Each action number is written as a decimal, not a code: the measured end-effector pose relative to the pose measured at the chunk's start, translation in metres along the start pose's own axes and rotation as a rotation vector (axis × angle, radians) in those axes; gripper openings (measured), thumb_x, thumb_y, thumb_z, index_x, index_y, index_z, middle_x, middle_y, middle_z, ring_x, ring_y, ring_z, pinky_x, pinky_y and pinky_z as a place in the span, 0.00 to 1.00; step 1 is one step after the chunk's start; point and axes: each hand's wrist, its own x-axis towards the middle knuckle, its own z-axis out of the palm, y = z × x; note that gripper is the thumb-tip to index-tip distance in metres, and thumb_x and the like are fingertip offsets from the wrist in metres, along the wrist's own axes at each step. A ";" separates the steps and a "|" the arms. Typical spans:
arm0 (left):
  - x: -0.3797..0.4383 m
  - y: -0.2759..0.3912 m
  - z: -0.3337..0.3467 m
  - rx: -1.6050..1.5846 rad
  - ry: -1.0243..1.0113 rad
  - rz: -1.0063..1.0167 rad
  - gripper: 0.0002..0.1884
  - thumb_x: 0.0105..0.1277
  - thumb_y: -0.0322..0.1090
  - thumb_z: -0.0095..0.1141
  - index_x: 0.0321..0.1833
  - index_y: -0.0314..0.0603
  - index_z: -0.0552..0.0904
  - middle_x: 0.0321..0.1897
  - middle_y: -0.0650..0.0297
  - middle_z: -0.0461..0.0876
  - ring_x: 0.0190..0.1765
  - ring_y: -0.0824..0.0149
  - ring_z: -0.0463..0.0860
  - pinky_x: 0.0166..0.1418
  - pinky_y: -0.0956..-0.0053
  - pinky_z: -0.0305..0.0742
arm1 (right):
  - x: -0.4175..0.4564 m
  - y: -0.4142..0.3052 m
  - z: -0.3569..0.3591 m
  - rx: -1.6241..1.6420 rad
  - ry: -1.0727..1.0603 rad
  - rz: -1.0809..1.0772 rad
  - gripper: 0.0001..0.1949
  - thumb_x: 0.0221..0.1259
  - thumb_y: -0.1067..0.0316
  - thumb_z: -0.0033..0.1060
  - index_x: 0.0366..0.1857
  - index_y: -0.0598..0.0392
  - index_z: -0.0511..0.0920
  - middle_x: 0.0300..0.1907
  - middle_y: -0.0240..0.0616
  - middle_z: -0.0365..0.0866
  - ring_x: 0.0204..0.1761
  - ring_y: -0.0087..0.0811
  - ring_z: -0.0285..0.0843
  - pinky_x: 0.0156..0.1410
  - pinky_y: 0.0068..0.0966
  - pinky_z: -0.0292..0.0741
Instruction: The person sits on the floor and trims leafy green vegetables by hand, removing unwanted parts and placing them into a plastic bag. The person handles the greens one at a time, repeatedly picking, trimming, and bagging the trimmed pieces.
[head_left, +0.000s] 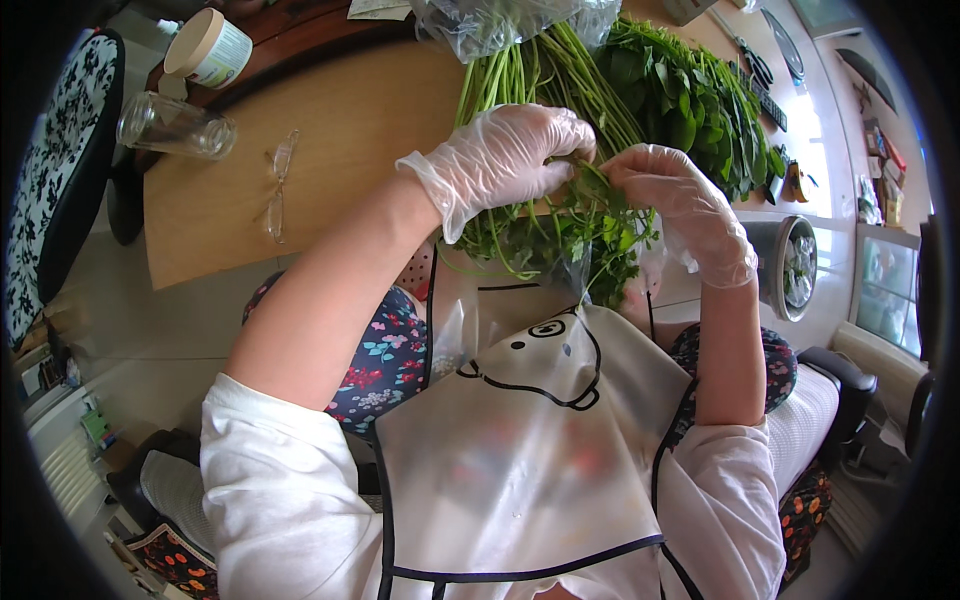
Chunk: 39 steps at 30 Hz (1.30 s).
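Both my hands wear clear plastic gloves and meet over a bunch of leafy green herbs (600, 225), parsley- or celery-like, at the table's near edge. My left hand (510, 161) has its fingers curled around stems near the leaves. Close to its fingertips, my right hand (667, 187) pinches a part of the same greens between thumb and fingers. Long green stems (495, 82) stretch away behind the hands, their far ends by a clear plastic bag (510, 26). To the right lies a big heap of broader dark green leaves (690, 112).
Eyeglasses (279, 187), a glass jar (177, 126) and a lidded tub (210, 51) are at the left of the wooden table (360, 135). Scissors (756, 64), a remote control (771, 105) and a yellow tool (802, 182) lie right. A bin (784, 270) holding plastic stands beside the table.
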 end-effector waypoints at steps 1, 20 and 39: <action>0.000 0.001 -0.001 0.012 0.011 -0.017 0.12 0.67 0.27 0.66 0.52 0.40 0.87 0.45 0.58 0.89 0.48 0.56 0.89 0.57 0.67 0.83 | 0.000 -0.003 0.001 -0.005 0.018 0.017 0.15 0.72 0.65 0.70 0.55 0.63 0.86 0.49 0.31 0.88 0.55 0.21 0.79 0.65 0.22 0.74; 0.010 0.004 -0.001 0.302 0.262 0.070 0.21 0.63 0.42 0.75 0.57 0.48 0.86 0.29 0.57 0.84 0.34 0.55 0.86 0.45 0.60 0.82 | 0.020 -0.005 -0.024 -0.052 -0.020 -0.159 0.14 0.81 0.58 0.57 0.50 0.58 0.86 0.47 0.31 0.88 0.51 0.24 0.84 0.61 0.23 0.78; 0.015 0.006 0.005 -0.061 0.331 -0.037 0.09 0.73 0.34 0.63 0.52 0.40 0.86 0.34 0.55 0.85 0.34 0.65 0.83 0.45 0.71 0.80 | -0.001 -0.032 0.013 -0.289 0.126 -0.246 0.27 0.69 0.74 0.71 0.73 0.55 0.78 0.63 0.34 0.84 0.39 0.15 0.80 0.45 0.18 0.80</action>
